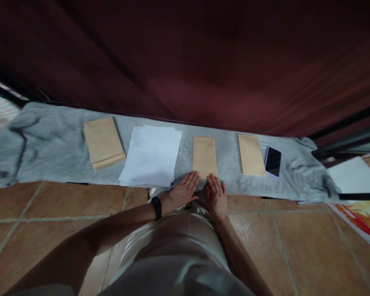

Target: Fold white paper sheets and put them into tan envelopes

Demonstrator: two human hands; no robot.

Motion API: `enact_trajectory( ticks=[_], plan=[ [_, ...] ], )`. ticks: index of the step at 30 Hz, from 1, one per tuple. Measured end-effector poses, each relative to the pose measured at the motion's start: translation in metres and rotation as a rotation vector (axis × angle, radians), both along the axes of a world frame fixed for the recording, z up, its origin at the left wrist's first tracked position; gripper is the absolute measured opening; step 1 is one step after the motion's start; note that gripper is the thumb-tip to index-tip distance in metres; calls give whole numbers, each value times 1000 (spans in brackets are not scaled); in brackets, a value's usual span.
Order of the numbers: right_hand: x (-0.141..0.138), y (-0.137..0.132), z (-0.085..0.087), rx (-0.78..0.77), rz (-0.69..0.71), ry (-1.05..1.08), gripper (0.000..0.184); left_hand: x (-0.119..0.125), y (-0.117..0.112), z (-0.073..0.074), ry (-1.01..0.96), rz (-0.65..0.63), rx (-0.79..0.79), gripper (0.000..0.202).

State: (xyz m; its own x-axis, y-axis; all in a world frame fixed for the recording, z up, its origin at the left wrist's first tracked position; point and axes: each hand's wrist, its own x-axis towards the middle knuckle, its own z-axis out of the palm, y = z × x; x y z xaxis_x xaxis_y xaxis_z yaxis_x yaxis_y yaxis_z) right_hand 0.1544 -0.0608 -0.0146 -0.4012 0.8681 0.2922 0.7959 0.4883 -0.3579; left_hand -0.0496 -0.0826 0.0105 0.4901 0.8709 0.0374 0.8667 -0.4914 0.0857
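Observation:
A single brown envelope (205, 156) lies lengthwise on a grey cloth (49, 144) spread over the floor. My left hand (184, 190) rests flat with fingers stretched out, its fingertips touching the envelope's near left corner. My right hand (216, 195) lies flat beside it, fingers spread, fingertips at the envelope's near right corner. A black band (156, 207) sits on my left wrist. Neither hand holds anything.
A stack of brown envelopes (103, 142) lies at the left, with a pile of white paper sheets (151, 156) beside it. Another brown envelope (251, 155) and a dark phone (273, 161) lie to the right. A dark red curtain (203, 61) hangs behind. Terracotta tiles (296, 246) cover the floor.

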Motion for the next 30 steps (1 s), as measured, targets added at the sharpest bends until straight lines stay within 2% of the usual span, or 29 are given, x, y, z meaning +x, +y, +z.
enact_trajectory(
  ticks=[5,12,17,22,27,30],
  plan=[
    [4,0,-1,-2,-67,18,48,2,3,-7,-8,-6,-16,84],
    [-2,4,4,-24,-66,32,47,3,4,-8,-9,-21,-44,86],
    [8,17,8,-13,-217,79,41,3,5,-8,-39,-4,-57,86],
    [7,34,7,-17,-283,83,31,3,5,-8,-8,-12,-60,88],
    [4,48,5,-91,-328,323,20,1,2,-11,-30,-5,-4,84],
    [2,51,8,-296,-359,647,23,0,2,-15,-77,13,46,79]
  ],
)
